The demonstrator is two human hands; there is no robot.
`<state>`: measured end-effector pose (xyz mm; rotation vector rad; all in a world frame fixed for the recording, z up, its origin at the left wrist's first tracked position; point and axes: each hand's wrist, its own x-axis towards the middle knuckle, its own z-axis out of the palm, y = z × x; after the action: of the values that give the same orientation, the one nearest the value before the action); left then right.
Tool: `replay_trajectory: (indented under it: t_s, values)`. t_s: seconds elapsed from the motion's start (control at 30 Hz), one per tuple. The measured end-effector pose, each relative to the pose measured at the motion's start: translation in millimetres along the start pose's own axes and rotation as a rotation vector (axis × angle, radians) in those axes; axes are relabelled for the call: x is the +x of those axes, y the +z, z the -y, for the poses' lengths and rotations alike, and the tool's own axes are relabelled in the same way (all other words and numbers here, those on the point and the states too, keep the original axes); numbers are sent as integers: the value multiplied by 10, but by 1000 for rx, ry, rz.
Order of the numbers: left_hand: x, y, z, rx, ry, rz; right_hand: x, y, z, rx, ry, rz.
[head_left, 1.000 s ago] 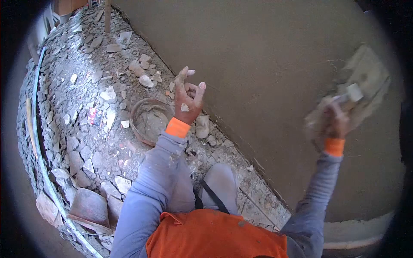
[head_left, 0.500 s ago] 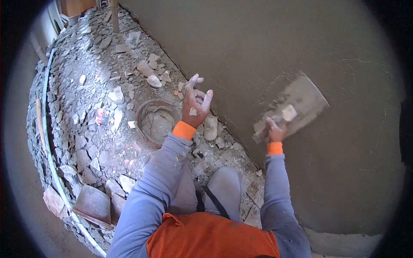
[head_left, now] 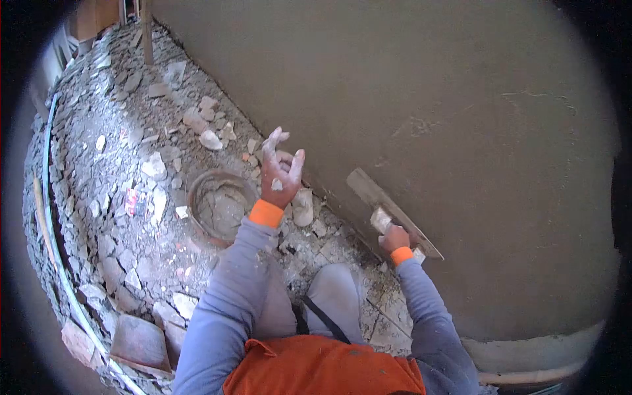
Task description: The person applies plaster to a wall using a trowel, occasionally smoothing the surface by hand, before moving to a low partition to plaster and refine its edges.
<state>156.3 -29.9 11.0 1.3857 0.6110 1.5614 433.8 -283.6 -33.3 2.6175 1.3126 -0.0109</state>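
The plastering trowel [head_left: 369,188] is in the right hand [head_left: 395,241], low on the grey plastered wall [head_left: 461,99], near the line where the wall meets the rubble-strewn ground [head_left: 118,250]. Its long axis runs diagonally across the view, one end of the blade pointing to the upper left and the other to the lower right, roughly in line with the wall's bottom edge. The blade is seen at a steep slant, so it shows as a narrow strip; whether its whole face meets the plaster cannot be told.

The right hand is closed around the pale handle [head_left: 380,220], which shows above the fist, with another pale bit visible below it. The fist hides the middle of the grip and part of the blade, and its fingertips are hard to make out.

The left hand [head_left: 282,172] is raised and holds nothing, its fingers loosely bent and the thumb held apart; a pale patch marks its back. Beyond it, to the left in the view, a round tub [head_left: 195,209] holds grey mortar [head_left: 224,207], its lower right side close to the left sleeve [head_left: 240,263]. The orange shirt [head_left: 322,368] is cut off by the bottom edge, and the corners are dark.
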Motion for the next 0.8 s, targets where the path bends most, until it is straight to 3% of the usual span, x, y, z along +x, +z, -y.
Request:
replay_trajectory:
  t_s: [0.13,0.23,0.43,0.5,0.57,0.8]
  values:
    - [40,-40,-55,-25,22,-9,252,-265,103,-94,0,37]
    - [26,-35,-29,-31,11,-7,324,-828,258,-151,27,18]
    - [70,-184,-64,-5,69,-48,366,-2495,239,-1,206,-367]
    - [83,-243,-86,-26,1,-54,321,-2987,125,9,246,-513]
    - [88,-276,-88,10,15,-63,308,-3361,-189,188,110,-676]
    - [65,-228,-22,21,27,-42,-298,-4433,-923,480,67,-896]
